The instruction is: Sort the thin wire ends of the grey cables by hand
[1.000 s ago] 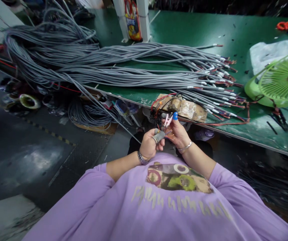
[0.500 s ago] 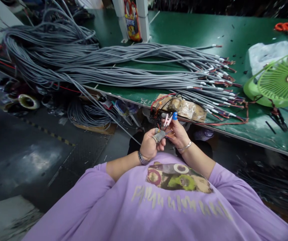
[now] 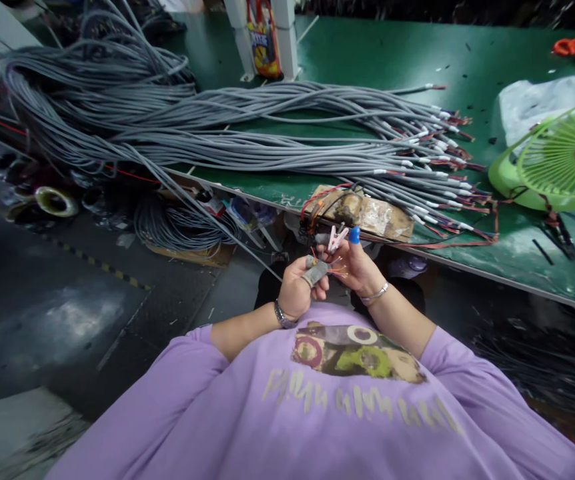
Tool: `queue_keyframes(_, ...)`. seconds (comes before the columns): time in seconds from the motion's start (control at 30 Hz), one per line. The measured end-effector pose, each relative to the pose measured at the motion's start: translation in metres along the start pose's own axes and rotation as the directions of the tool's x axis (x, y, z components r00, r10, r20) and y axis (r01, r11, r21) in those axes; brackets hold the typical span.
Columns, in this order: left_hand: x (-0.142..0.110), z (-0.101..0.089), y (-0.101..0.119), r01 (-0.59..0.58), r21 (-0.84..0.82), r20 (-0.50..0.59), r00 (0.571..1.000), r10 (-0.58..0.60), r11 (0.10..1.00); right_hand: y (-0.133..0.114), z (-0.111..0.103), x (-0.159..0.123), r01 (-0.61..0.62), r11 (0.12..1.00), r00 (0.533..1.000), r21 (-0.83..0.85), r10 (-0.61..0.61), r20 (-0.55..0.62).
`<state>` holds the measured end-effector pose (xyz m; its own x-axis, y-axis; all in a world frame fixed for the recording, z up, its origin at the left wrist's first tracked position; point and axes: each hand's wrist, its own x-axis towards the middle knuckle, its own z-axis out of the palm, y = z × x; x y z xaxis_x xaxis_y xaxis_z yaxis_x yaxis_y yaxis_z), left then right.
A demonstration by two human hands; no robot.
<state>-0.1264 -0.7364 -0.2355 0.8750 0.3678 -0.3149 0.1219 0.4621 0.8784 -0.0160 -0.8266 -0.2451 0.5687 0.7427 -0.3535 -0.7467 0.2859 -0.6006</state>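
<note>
My left hand (image 3: pixel 298 285) is closed round the end of a grey cable (image 3: pixel 202 213), with grey tape on one finger; thin coloured wires (image 3: pixel 336 268) fan out of the cable end between both hands. My right hand (image 3: pixel 357 263), with a blue cap on one fingertip, pinches those wires close to a pink clip (image 3: pixel 336 237). The clip hangs from red and black leads that run to a brown taped block (image 3: pixel 367 215) on the edge of the green table (image 3: pixel 397 60). Both hands are held in front of my chest, just below the table edge.
A large bundle of grey cables (image 3: pixel 247 133) with stripped coloured ends lies across the table. A green fan (image 3: pixel 562 157) and a plastic bag (image 3: pixel 532 103) sit at the right. More cable coils (image 3: pixel 177 227) and tape rolls (image 3: pixel 57 200) lie below, on the left.
My hands stay at the cable end; the right hand has shifted slightly to the right and its fingers have moved along the wires. The view has tilted a little.
</note>
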Motion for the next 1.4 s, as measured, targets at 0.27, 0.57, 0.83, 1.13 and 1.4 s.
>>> queue_keyframes(0.27, 0.003, -0.011, -0.009, -0.027, 0.108, -0.005, 1.000, 0.028, 0.994, 0.003, -0.010, -0.017, 0.113, 0.947, 0.993, -0.302, -0.095, 0.073)
queue_keyframes(0.57, 0.003, -0.014, -0.011, -0.058, 0.148, 0.058, 0.997, 0.050, 0.987, 0.011, -0.003, -0.020, 0.186, 0.922, 0.979, -0.339, -0.204, -0.018)
queue_keyframes(0.83, 0.001, -0.007, -0.005, -0.059, 0.050, -0.020, 0.998, 0.060, 0.997, 0.013, 0.002, -0.023, 0.227, 0.941, 0.967, -0.251, -0.248, -0.054)
queue_keyframes(1.13, 0.001, -0.007, -0.005, -0.048, 0.068, -0.014, 0.999, 0.049, 0.997, 0.014, -0.001, -0.022, 0.153, 0.912, 0.981, -0.380, -0.186, -0.052)
queue_keyframes(1.4, 0.000, -0.004, 0.002, -0.061, -0.035, -0.057, 0.997, 0.059, 0.998, 0.009, -0.013, -0.019, 0.236, 0.928, 0.963, -0.287, -0.263, -0.056)
